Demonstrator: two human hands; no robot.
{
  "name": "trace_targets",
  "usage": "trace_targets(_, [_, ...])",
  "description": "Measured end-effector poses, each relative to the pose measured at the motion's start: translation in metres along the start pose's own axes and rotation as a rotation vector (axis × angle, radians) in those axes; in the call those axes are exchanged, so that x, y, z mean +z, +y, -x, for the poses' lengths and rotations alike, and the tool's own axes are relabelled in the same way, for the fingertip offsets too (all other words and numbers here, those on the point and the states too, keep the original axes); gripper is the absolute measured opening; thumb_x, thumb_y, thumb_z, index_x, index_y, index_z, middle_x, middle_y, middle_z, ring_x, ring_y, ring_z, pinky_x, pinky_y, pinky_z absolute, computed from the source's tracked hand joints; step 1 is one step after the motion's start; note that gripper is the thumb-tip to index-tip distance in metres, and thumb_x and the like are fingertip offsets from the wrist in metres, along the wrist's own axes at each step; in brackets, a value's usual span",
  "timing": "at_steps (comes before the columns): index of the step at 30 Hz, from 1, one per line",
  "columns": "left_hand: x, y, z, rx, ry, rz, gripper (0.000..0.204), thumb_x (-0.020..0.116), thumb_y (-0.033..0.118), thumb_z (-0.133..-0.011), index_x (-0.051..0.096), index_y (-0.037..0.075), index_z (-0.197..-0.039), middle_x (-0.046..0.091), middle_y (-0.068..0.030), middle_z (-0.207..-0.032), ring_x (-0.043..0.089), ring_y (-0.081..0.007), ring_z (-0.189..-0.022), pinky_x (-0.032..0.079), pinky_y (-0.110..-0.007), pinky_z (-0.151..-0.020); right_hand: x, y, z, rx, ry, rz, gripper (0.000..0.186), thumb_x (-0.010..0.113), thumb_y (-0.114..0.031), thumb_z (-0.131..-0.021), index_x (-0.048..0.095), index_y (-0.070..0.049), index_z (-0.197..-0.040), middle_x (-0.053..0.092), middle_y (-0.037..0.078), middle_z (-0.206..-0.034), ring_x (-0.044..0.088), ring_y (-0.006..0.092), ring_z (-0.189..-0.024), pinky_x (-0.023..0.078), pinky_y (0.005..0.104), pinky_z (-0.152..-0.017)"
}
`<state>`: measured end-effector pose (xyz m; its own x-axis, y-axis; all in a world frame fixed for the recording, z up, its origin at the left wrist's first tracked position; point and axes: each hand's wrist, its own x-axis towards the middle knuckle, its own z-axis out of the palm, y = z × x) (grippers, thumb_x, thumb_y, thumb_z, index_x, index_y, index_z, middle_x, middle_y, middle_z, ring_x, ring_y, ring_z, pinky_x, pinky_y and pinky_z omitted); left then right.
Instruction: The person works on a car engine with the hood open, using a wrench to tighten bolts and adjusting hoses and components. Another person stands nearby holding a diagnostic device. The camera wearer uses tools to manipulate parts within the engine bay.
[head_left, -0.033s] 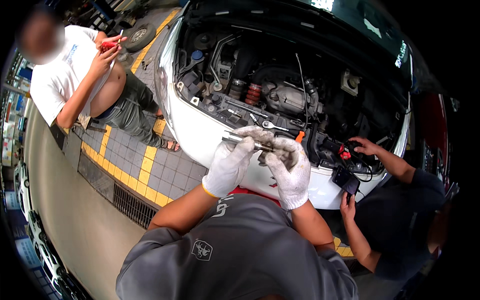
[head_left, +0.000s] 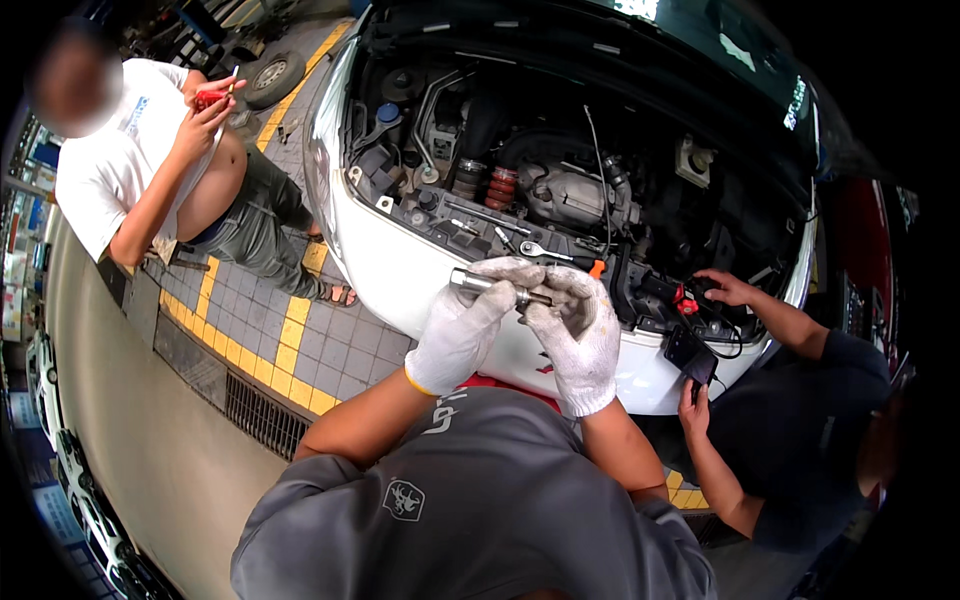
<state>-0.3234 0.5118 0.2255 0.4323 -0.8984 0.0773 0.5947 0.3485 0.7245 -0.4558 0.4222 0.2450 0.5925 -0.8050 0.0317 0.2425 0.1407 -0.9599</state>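
Both my hands wear white knit gloves, the palms smudged grey, and meet above the car's front edge. My left hand (head_left: 458, 325) is closed around a silver cylindrical metal socket (head_left: 468, 281), whose wide end sticks out to the left. From its right end a slimmer metal piece with a collar (head_left: 535, 297) points toward my right hand (head_left: 578, 345). The right fingers and thumb are curled around the tip of this slim piece, partly hiding it. Just beyond my hands, a ratchet (head_left: 540, 251) and an orange-handled tool (head_left: 597, 269) lie on the front edge of the engine bay.
A white car (head_left: 385, 262) stands with its engine (head_left: 570, 192) exposed. At right, a co-worker (head_left: 790, 430) holds a small screen device (head_left: 690, 357) with a cable. Another person (head_left: 165, 150) stands at left with a red object. A wheel (head_left: 275, 76) lies on the tiled floor.
The slim piece shows more plainly between my hands, and the socket has tilted slightly. The whole view has shifted a little; the people nearby hold nearly the same poses.
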Motion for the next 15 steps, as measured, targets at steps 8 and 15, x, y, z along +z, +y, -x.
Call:
trace_targets(8, [0.008,0.026,-0.027,0.200,-0.043,0.132,0.025,0.060,0.021,-0.109,0.061,0.002,-0.126,0.069,-0.0132,-0.120,0.066,-0.0270,-0.121,0.052,-0.043,-0.108,-0.028,-0.015,0.018,-0.099,0.206,0.023,0.027,0.078,-0.002,-0.094,0.060,0.004,-0.114,0.073,0.015,-0.102,0.074,0.0186,-0.084,0.062,0.0317,-0.077])
trace_targets(15, [0.013,0.040,-0.019,0.034,-0.031,0.179,0.026,0.052,0.012,-0.110,0.053,0.005,-0.135,0.062,-0.0102,-0.107,0.065,-0.0262,-0.099,0.059,-0.043,-0.089,-0.026,-0.010,0.034,-0.396,0.099,-0.034,0.039,0.086,0.010,-0.080,0.064,0.000,-0.112,0.069,0.018,-0.113,0.074,0.0270,-0.099,0.065,0.0372,-0.082])
